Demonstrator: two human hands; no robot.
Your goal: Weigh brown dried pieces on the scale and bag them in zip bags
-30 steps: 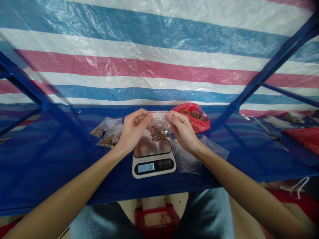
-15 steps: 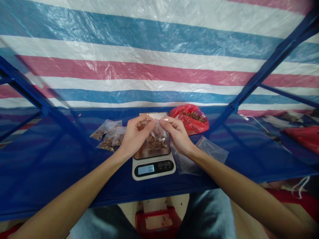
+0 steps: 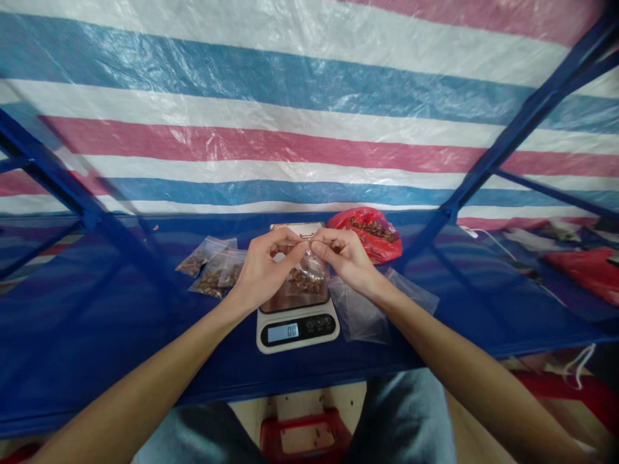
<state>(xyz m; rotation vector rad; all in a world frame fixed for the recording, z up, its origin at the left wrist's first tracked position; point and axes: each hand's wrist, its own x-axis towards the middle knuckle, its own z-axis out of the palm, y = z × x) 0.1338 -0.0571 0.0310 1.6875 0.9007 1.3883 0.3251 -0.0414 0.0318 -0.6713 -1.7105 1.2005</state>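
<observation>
Nearest us, our digital kitchen scale point(image 3: 296, 328) reads 0.0 on its lit display. Above its steel pan, our left hand point(image 3: 265, 272) and right hand point(image 3: 345, 259) nearly meet, thumbs and fingertips point(image 3: 315, 250) pinched closed on the top edge of a small clear zip bag point(image 3: 306, 280) of brown pieces. The bag hangs over the pan; we cannot tell whether it touches. Two filled zip bags point(image 3: 211, 270) lie left of our left hand, an empty clear bag point(image 3: 358, 316) lies beneath our right wrist, and a red plastic bag point(image 3: 365, 236) sits beyond.
</observation>
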